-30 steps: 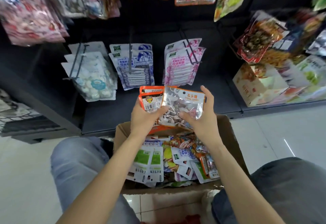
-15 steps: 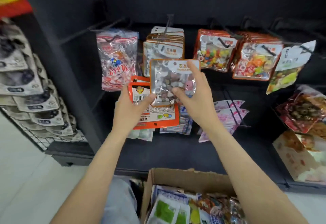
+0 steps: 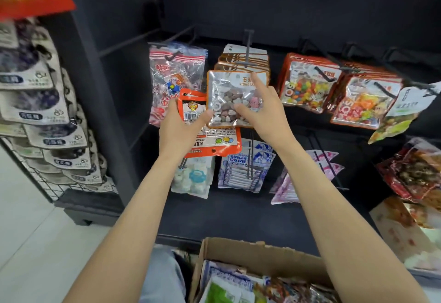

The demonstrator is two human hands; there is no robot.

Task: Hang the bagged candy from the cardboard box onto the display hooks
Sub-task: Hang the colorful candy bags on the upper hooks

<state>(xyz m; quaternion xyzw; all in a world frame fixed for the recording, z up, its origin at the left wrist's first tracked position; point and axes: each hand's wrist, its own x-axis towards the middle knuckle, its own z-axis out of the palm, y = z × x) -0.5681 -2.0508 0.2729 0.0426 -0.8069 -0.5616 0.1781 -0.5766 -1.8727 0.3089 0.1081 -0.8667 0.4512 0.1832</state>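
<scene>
My right hand [image 3: 263, 112] pinches a clear stone-candy bag [image 3: 230, 97] with an orange rim, thumb on its front and index finger up near the header. The bag sits just below a display hook [image 3: 248, 50] that carries several matching bags [image 3: 243, 60]. My left hand [image 3: 183, 128] grips an orange bag [image 3: 210, 141] turned back side out and upside down, its thumb touching the stone-candy bag's left edge. The cardboard box [image 3: 238, 252] full of mixed candy bags lies at the bottom of the view.
A red-white candy bag [image 3: 176, 71] hangs left of the hook, colourful orange-rimmed bags [image 3: 307, 83] to its right. Lower hooks hold blue [image 3: 243, 169], white and pink bags. A wire rack [image 3: 38, 112] of grey packs stands at left. Snack packs crowd the right edge.
Both hands rose from above the box to the upper hook row with the two bags, and my view tilted up; the stone-candy bag now lies right under the matching bags' hook.
</scene>
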